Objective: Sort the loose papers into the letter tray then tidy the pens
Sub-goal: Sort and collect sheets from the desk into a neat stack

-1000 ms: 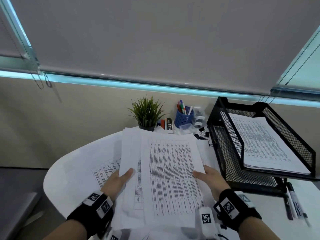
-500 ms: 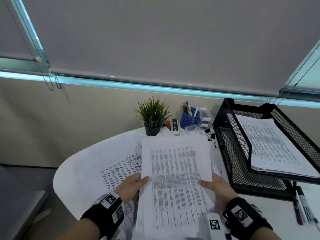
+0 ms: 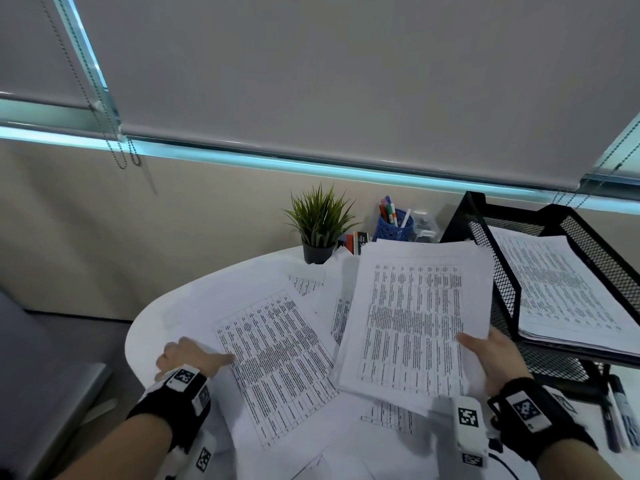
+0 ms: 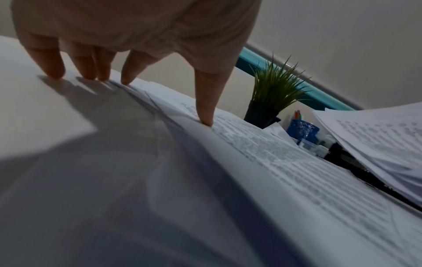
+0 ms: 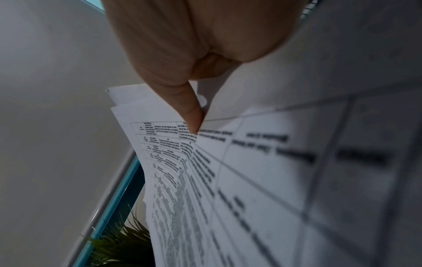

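**Stack lifted in R hand, tray load pending**

Nearest: my right hand (image 3: pixel 491 362) has the paper stack (image 3: pixel 412 327) by its near-right corner. Right wrist view shows the thumb (image 5: pixel 182 101) pressed on the top sheet; fingers are hidden under the stack, so the grip reads as a pinch clamped on the paper. Stack is held above the table (image 3: pixel 166 313), tilted, far edge toward the letter tray (image 3: pixel 505 289). Wrist sits low, forearm angled in from the near-right.

My left hand (image 3: pixel 188 358) is spread, fingers straight, fingertips (image 4: pixel 205 117) pressing the loose sheets (image 3: pixel 277 355) lying on the table; nothing gripped.

Step in hand, as I judge it: carry the stack to the tray. Rec: keep the pinch firm, as sheets look fanned at the edges and could slip; level the stack before entry; lead w/ the far edge over the mesh front. Upper tier already holds papers (image 3: pixel 557 289); lower tier looks free. Left hand to keep the remaining sheets pinned.

Far: pen cup (image 3: pixel 396 226) beside the potted plant (image 3: pixel 320 226); markers (image 3: pixel 620 410) lie on the table at right, untouched.
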A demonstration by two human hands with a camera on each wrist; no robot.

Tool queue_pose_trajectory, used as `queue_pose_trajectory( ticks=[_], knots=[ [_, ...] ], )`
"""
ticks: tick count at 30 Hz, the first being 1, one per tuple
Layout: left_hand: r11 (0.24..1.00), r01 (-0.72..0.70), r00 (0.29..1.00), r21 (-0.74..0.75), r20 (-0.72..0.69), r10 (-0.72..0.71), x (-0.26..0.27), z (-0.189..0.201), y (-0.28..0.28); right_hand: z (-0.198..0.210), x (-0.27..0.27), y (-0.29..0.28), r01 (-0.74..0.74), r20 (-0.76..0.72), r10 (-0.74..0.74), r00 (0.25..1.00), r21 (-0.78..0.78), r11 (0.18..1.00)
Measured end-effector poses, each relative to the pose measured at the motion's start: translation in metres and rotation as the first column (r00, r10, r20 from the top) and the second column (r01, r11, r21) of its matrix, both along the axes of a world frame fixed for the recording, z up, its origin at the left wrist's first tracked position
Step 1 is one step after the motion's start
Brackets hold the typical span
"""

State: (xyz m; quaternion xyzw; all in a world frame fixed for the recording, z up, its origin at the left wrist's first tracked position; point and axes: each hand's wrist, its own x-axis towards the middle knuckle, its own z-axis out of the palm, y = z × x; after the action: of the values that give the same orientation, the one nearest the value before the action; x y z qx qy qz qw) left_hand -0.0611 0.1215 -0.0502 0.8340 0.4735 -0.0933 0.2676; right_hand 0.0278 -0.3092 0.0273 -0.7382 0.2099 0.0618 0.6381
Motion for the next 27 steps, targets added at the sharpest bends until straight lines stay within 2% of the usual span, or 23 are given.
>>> queue_pose_trajectory(
  ticks=[3, 5, 8, 13, 18, 27],
  knots=[
    [0.998, -0.053, 0.998, -0.034, -0.027, 0.052, 0.004, -0.001, 0.003, 0.009, 0.002, 0.0, 0.03, 0.059, -0.026, 0.998, -0.054, 0.998],
    [0.988, -0.107, 0.993, -0.107, -0.054, 0.102, 0.008, 0.004, 0.005, 0.016, 0.002, 0.002, 0.038, 0.093, -0.031, 0.995, -0.079, 0.996],
    [0.97, -0.133, 0.991, -0.204, -0.005, 0.134, 0.013, 0.012, 0.003, 0.024, 0.004, 0.004, 0.059, 0.132, -0.048, 0.99, -0.083, 0.995],
    [0.993, -0.047, 0.999, -0.106, -0.009, 0.046, 0.011, 0.009, -0.007, 0.031, 0.006, 0.006, 0.054, 0.179, -0.032, 0.983, -0.119, 0.991],
    [0.993, -0.069, 0.997, -0.091, 0.032, 0.072, 0.017, 0.002, -0.015, 0.044, 0.007, 0.007, 0.045, 0.255, -0.007, 0.967, -0.147, 0.988],
    [1.0, 0.011, 0.997, -0.005, -0.073, -0.012, 0.025, -0.005, -0.032, 0.068, 0.014, 0.002, 0.124, 0.393, -0.034, 0.919, -0.206, 0.971]
  ],
)
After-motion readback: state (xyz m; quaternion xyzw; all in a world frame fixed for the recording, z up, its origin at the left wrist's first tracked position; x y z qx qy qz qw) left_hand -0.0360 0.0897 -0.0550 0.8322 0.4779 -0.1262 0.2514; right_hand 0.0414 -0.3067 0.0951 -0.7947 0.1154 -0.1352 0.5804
